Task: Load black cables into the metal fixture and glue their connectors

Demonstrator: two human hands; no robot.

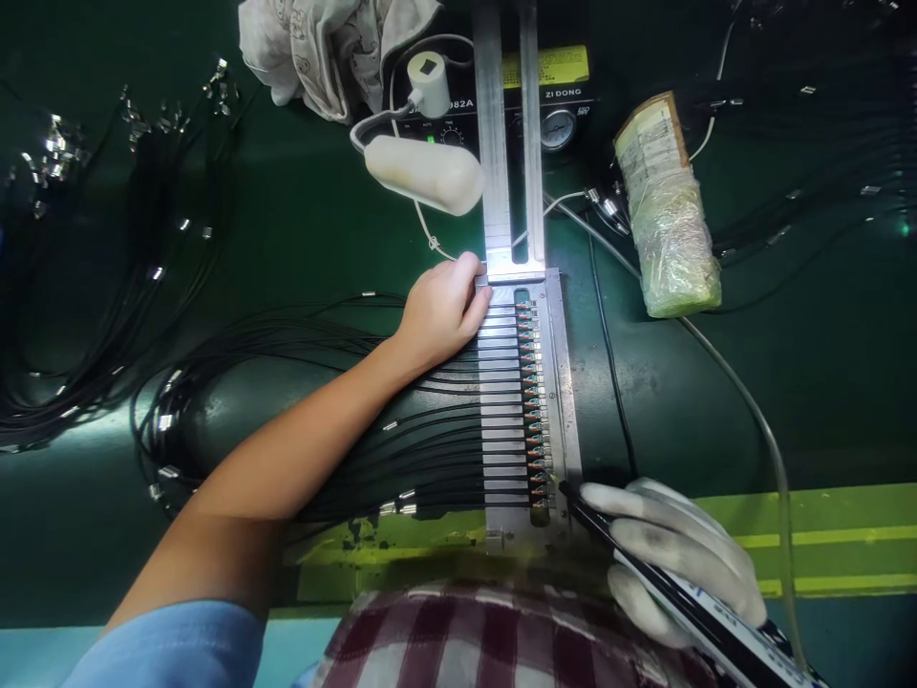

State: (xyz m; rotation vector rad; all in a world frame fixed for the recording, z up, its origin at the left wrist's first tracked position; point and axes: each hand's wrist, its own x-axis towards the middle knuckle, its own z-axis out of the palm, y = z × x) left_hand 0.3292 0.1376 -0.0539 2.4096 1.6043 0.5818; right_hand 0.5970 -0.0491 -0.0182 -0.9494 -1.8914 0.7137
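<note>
White-gloved right fingers grip a black pen-like tool, tip perhaps touching connectors by the worktop's near edge; left fingers clasp the metal fixture.

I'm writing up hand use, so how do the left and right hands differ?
The left hand is bare; the right hand wears a white glove. The left hand rests at the metal jig's far left corner; the right hand, near its other end, holds a black pen-like tool. Both are close to the jig.
</note>
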